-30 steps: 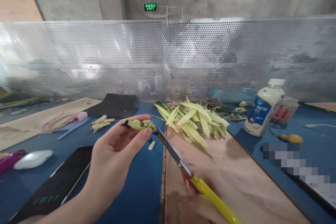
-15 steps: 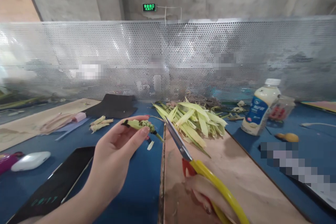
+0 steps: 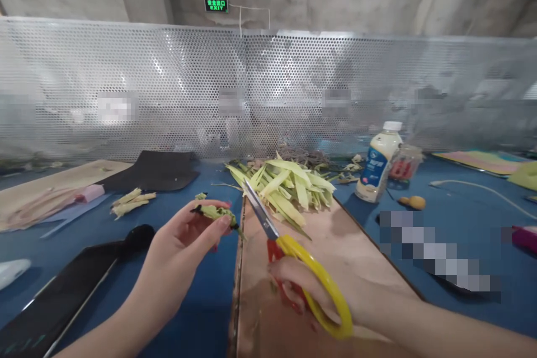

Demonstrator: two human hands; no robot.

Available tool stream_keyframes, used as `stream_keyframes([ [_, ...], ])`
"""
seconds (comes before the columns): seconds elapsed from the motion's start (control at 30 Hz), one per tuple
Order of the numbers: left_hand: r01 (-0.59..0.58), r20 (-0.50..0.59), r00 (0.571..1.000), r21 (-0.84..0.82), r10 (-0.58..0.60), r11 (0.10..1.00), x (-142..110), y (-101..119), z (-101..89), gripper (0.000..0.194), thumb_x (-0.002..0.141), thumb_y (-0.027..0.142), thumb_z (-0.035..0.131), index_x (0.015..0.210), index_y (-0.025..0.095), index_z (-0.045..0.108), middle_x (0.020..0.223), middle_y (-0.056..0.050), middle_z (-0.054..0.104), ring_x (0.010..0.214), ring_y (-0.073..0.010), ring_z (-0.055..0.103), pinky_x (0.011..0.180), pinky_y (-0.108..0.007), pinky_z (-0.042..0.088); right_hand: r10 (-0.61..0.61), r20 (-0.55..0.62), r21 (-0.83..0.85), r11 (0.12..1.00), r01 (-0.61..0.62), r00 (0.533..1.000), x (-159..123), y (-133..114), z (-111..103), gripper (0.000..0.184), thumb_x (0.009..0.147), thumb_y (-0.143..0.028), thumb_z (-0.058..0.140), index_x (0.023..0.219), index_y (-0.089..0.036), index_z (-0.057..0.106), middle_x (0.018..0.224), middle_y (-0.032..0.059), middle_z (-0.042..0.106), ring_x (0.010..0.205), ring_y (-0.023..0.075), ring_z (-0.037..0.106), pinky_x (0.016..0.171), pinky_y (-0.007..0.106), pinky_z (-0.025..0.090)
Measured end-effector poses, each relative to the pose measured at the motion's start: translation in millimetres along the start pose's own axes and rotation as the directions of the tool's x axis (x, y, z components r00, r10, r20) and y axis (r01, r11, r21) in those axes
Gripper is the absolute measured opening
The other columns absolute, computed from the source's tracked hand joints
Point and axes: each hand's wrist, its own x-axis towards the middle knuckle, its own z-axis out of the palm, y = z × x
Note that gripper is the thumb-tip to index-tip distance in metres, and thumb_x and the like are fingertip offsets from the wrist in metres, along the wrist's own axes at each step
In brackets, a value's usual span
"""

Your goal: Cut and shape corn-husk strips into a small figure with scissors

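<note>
Between the thumb and fingers of my left hand [image 3: 176, 260] is a small knotted piece of green husk [image 3: 216, 212], with dark tips and a thin stem end pointing down to the right. My right hand [image 3: 304, 279] is wrapped through the handles of a pair of scissors [image 3: 331, 296], one handle yellow, the other red. The scissor blades are close together, pointing up and left, and stand apart from the knotted piece. Just beyond the blades, a pile of pale green husk strips [image 3: 289, 182] lies on the far end of a wooden board [image 3: 335, 251].
A drink bottle [image 3: 375, 165] and a clear tub with red contents [image 3: 405, 163] stand right of the board. Left are a black phone [image 3: 62, 296], a white case [image 3: 12, 271], a black sheet [image 3: 149, 170] and loose husk bits [image 3: 132, 201]. A perforated metal screen [image 3: 188, 78] rises behind.
The scissors have drawn away from the knotted piece's stem end, back to the right, and their blades have closed up. My left hand keeps its hold. The view has swung right.
</note>
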Motion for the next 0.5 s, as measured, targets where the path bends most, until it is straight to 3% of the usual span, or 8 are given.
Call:
stream_keyframes([
  [0.1,0.04,0.075,0.996,0.046,-0.044,0.998,-2,0,3.9,0.016,0.073,0.033,0.067,0.082,0.02,0.066,0.085,-0.003,0.067,0.055,-0.0091,0.051,0.05,-0.02,0.041,-0.008,-0.009,0.183,0.983,0.009,1.0,-7,-11,1,0.009,0.077,-0.025,0.049,0.071,-0.019,0.047,0.051,-0.0076,0.043,0.043,0.0057,0.043,0.038,0.013,0.035],
  [0.2,0.104,0.13,0.985,0.057,-0.111,0.993,-3,-1,8.0,0.021,0.073,0.035,0.067,0.084,0.018,0.064,0.074,-0.003,0.064,0.054,-0.01,0.051,0.049,-0.021,0.04,0.0,0.01,0.264,0.964,-0.003,1.0,-8,-14,-1,0.006,0.076,-0.026,0.048,0.075,-0.02,0.048,0.053,-0.0076,0.043,0.041,0.0063,0.041,0.036,0.015,0.036],
  [0.4,0.167,0.186,0.965,0.106,-0.185,0.98,6,-12,6.4,0.033,0.075,0.047,0.061,0.089,0.017,0.056,0.063,0.002,0.056,0.049,-0.0083,0.044,0.046,-0.02,0.036,0.058,0.122,0.327,0.94,-0.095,0.991,16,15,-10,0.029,0.078,-0.036,0.044,0.055,-0.018,0.045,0.048,-0.0015,0.046,0.037,0.0113,0.048,0.032,0.022,0.036],
  [0.5,0.136,0.202,0.965,0.154,-0.166,0.979,11,-17,3.1,0.034,0.076,0.049,0.058,0.089,0.017,0.055,0.055,0.006,0.049,0.048,-0.0079,0.041,0.047,-0.02,0.035,-0.048,0.088,0.318,0.948,0.018,0.995,21,24,-11,0.033,0.08,-0.037,0.045,0.054,-0.017,0.048,0.047,0.0005,0.048,0.039,0.0125,0.051,0.032,0.021,0.036],
])
